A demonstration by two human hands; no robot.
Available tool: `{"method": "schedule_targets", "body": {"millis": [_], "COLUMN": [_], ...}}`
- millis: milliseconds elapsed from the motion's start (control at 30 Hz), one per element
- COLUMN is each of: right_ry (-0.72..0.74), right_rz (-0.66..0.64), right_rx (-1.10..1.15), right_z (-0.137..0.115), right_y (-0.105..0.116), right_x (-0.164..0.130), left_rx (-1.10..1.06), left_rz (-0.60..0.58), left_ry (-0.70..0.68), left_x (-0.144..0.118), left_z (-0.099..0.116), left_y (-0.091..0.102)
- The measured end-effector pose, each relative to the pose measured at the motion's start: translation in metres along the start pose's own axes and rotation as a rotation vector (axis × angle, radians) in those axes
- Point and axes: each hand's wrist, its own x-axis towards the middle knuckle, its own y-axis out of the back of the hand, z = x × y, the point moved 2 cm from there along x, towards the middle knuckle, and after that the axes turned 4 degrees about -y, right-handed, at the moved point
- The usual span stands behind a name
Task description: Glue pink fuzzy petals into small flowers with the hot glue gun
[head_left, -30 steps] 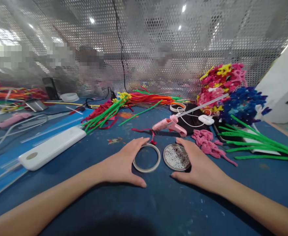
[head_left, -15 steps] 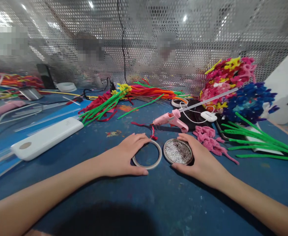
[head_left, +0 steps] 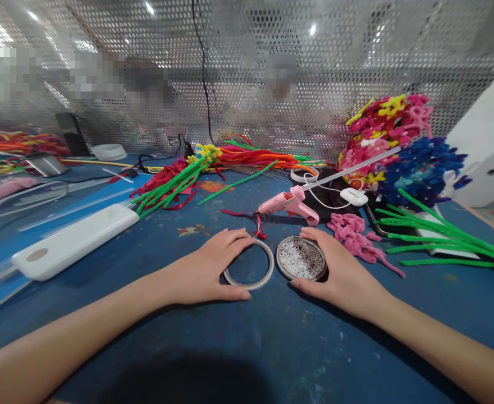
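My left hand (head_left: pixel 202 269) curves around the left side of a pale flat ring (head_left: pixel 271 266), like a narrow roll of tape, lying on the blue table. Its thumb is at the near rim and its fingers at the far rim; table surface shows through the middle. Right beside it, a shallow round dish (head_left: pixel 278 259) holds many small white beads (head_left: pixel 295 257), with a darker patch toward its right. My right hand (head_left: pixel 346 275) wraps the dish's right side, thumb in front and fingers behind. A small gap separates ring and dish.
Beyond the hands lies a pink glue gun (head_left: pixel 287 203) with a clear stick. Pink fuzzy pieces (head_left: pixel 352 235), green stems (head_left: pixel 444 241) and blue fuzzy flowers (head_left: pixel 428 171) are at right. A white power strip-like device (head_left: pixel 78 241) is at left. Perforated metal (head_left: pixel 247 112) stands behind.
The whole view has shifted slightly, so things appear a little farther left. Both hands keep the same hold on the ring and the bead dish.
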Motion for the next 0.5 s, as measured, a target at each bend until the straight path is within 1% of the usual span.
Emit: {"method": "schedule_targets", "body": {"millis": [267,500], "right_ry": [-0.011,0.016], "right_rz": [-0.015,-0.019], "right_rx": [-0.010,-0.032], "right_z": [0.0003,-0.0010], "right_y": [0.0011,0.0008], "right_x": [-0.0002,0.0011], "left_rx": [0.010,0.027], "left_rz": [0.002,0.000], "left_ry": [-0.011,-0.003], "left_x": [0.0003,0.0000], "left_z": [-0.0001,0.0002], "left_y": [-0.0005,-0.0002]}}
